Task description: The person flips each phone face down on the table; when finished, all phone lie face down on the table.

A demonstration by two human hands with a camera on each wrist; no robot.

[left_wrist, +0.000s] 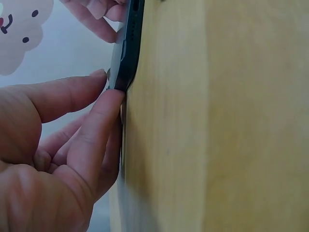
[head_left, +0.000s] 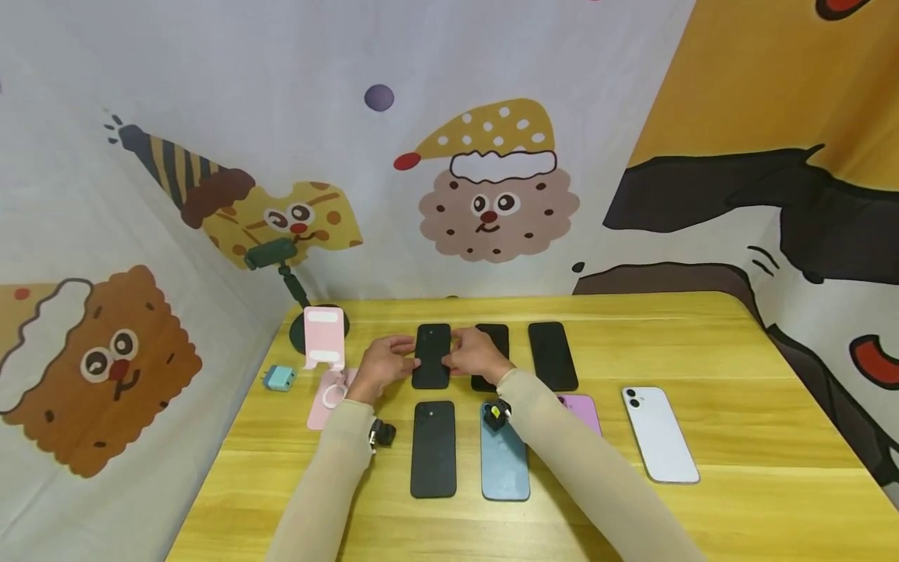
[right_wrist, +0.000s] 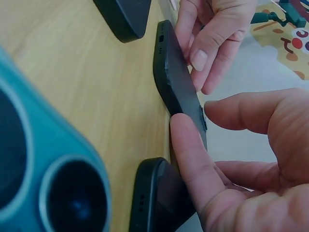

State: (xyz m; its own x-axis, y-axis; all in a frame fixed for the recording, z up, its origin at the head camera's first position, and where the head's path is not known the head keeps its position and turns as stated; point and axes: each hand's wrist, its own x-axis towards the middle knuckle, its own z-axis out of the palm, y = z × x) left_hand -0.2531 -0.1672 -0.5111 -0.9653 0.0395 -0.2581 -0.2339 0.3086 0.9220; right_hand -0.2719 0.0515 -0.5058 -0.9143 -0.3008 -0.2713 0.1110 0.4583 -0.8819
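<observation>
A black phone lies back side up in the rear row, its camera at the upper left. My left hand touches its left edge with the fingertips. At the opposite edge, my right hand touches with its thumb; in the right wrist view a gap shows between the index finger and the phone. Another black phone is partly hidden under the right hand. To its right lies a third black phone. Nearer me are a dark phone and a blue phone, partly covered by the right wrist camera.
A purple phone is half hidden by the right sleeve. Farther right lies a white phone. On the left stand a pink phone stand, a dark green stand and a light blue charger. A printed cloth hangs behind the table.
</observation>
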